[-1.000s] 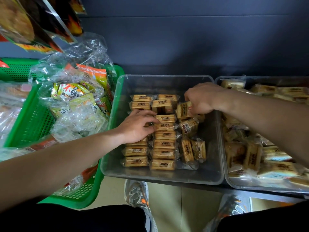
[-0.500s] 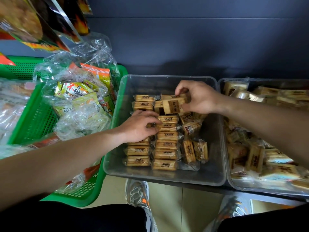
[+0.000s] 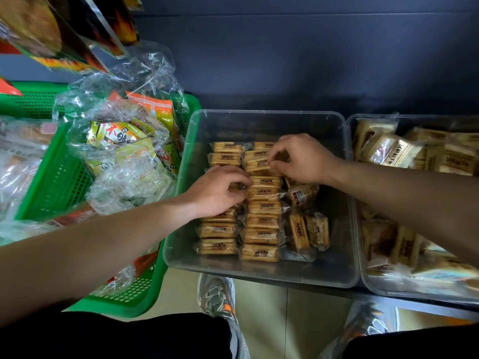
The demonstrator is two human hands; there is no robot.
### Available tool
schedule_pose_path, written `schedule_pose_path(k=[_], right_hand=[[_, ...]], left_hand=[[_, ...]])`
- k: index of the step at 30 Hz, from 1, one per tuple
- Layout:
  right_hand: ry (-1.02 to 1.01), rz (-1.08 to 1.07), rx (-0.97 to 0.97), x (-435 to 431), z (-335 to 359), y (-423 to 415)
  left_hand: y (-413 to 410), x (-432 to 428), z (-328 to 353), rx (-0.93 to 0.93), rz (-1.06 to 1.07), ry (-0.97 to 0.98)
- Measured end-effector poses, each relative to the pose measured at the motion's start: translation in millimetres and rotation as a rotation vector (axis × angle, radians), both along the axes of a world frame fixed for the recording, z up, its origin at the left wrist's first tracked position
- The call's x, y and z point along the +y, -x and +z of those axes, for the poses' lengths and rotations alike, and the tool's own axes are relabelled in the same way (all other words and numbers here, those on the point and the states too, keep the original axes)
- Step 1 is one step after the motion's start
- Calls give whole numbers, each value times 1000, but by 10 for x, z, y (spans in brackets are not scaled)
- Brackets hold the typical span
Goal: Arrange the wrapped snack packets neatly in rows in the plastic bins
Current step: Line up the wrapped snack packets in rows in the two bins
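— What does the right hand [image 3: 303, 159] have?
— Its fingers are curled and pinch a biscuit packet [image 3: 258, 164] at the far end of the middle row [image 3: 261, 221], inside the clear plastic bin [image 3: 259, 269].
— And the left hand [image 3: 217, 190]?
— It lies curled over the left row [image 3: 217, 230], thumb and fingertips on the packets there. Whether it really grips one, I cannot tell.
— How do the rows lie?
— Side by side, running from near the bin's front wall toward its far wall, packets flat and touching. Just right of them, loose packets [image 3: 298, 230] lie askew, one showing a barcode.
— What surrounds the bin?
— A second clear bin [image 3: 420, 288] sits just beside its right wall, holding a jumble of wrapped packets [image 3: 388, 151]. A green basket [image 3: 59, 182] stands just beside its left wall, filled with clear bags of yellow-green snack packs [image 3: 116, 136]. Both bins sit at the bench's [image 3: 414, 307] near edge. Below it, grey and orange shoes [image 3: 217, 296] stand on the floor.
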State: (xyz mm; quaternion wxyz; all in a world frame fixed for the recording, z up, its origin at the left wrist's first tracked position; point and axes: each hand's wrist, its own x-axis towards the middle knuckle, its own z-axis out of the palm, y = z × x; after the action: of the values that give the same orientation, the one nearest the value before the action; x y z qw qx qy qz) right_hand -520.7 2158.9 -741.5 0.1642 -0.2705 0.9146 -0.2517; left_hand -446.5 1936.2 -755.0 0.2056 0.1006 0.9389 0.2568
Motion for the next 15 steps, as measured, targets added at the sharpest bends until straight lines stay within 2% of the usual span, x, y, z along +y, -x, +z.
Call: schedule_pose_path(k=[3, 7, 12, 15], right_hand=[[-39, -2, 6, -56, -70, -39], [-74, -17, 28, -166, -184, -41], [-139, -25, 4, -203, -262, -70], [-224, 54, -9, -150, -178, -88]], left_hand=[[-42, -23, 21, 77, 120, -53], [-5, 3, 61, 116, 245, 6], [-6, 48, 14, -25, 196, 156], [-15, 46, -9, -42, 168, 198]])
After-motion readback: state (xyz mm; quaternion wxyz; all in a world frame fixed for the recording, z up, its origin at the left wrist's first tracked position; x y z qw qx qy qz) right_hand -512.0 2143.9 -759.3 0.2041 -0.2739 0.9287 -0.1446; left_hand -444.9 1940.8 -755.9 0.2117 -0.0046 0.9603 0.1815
